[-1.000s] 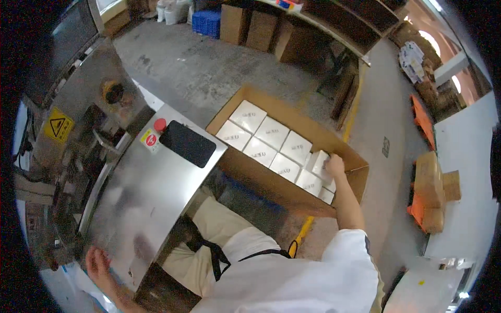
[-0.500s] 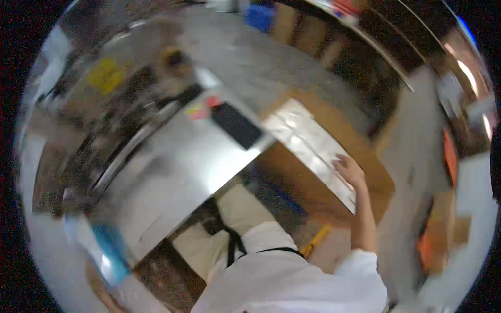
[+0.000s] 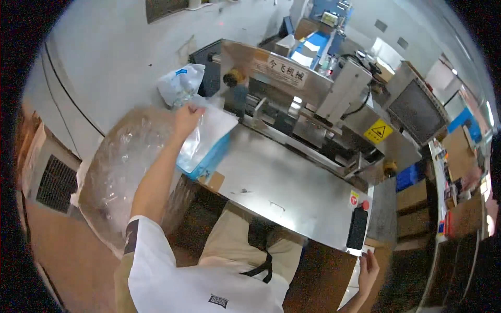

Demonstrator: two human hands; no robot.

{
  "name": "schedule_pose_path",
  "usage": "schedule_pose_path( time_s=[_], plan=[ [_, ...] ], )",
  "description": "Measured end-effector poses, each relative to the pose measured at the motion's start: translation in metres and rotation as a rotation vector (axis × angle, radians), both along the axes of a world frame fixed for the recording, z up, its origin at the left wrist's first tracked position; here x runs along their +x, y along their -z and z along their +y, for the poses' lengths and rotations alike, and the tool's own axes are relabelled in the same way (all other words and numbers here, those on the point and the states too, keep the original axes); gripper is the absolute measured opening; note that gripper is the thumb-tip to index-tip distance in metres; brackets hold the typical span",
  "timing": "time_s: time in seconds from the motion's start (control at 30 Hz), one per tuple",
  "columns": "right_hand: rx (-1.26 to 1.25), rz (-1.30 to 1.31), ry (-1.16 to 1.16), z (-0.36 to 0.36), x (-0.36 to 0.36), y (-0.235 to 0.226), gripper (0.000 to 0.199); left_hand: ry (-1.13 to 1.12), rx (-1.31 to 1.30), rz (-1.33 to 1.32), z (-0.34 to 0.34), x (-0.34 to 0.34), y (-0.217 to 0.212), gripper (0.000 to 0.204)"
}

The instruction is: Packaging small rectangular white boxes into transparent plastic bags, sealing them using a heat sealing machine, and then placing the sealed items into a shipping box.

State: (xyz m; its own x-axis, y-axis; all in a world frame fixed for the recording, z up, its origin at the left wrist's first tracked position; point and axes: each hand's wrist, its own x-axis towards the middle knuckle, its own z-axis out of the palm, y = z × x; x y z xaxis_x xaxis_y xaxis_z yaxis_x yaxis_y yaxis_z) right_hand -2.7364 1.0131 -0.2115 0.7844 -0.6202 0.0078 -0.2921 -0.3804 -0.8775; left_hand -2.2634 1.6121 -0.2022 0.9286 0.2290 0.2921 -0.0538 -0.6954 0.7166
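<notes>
My left hand (image 3: 187,119) reaches to the far left end of the steel worktop. Its fingers are closed at the edge of a white plastic bag (image 3: 216,122), top of a pile with a clear blue plastic layer (image 3: 207,159) beneath. At the worktop's right end, my right hand (image 3: 368,268) hangs low over a cardboard box, fingers a little apart. Next to it lies a flat white packet (image 3: 350,293), partly hidden by the worktop and my hand. Whether my right fingertips touch the packet, I cannot tell.
A steel machine (image 3: 292,112) with a yellow warning sticker (image 3: 378,131) stands behind the steel worktop (image 3: 271,167). A black pad (image 3: 358,228) and a red button (image 3: 365,205) sit at its right end. Left is a large carton (image 3: 112,167) of clear plastic. Shelves (image 3: 443,193) stand right.
My view has swung left, toward the machine. My left hand has come up to the bag pile. My right hand, earlier lying on the white packet, is now near the worktop's corner.
</notes>
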Motion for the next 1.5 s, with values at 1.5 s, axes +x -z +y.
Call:
schedule_pose_path(
  time_s=[1.5],
  plan=[
    [-0.546,-0.241,-0.849,0.18,0.121,-0.022,0.012,1.16,-0.072,-0.079,-0.22,-0.256,-0.044,0.041]
  ],
)
